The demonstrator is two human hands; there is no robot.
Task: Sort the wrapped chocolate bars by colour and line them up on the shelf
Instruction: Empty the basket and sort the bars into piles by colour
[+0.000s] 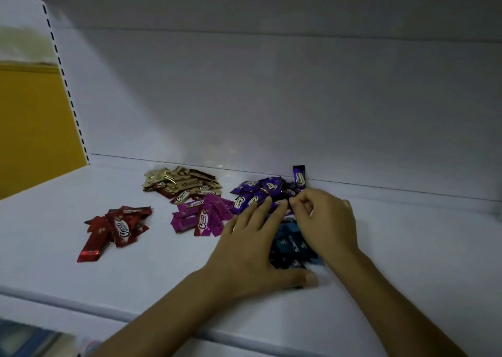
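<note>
We see a smooth white shelf (81, 275), painted metal by the look, softly sheened. Near its left edge the red bars (116, 226) wear crinkled glossy foil. The gold bars (179, 181) by the back edge glint metallic. The magenta bars (203, 215) and purple bars (258, 191) shine too. The back panel (271, 98) looks matt.

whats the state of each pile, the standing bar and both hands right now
red pile: loose heap, not lined up
gold pile: loose heap
magenta pile: loose heap
purple pile: loose heap, left fingertips on it
blue pile: partly hidden under both hands
upright purple bar: on end against back wall
left hand: flat, fingers straight
right hand: fingers curled at purple pile, grip unclear
</note>
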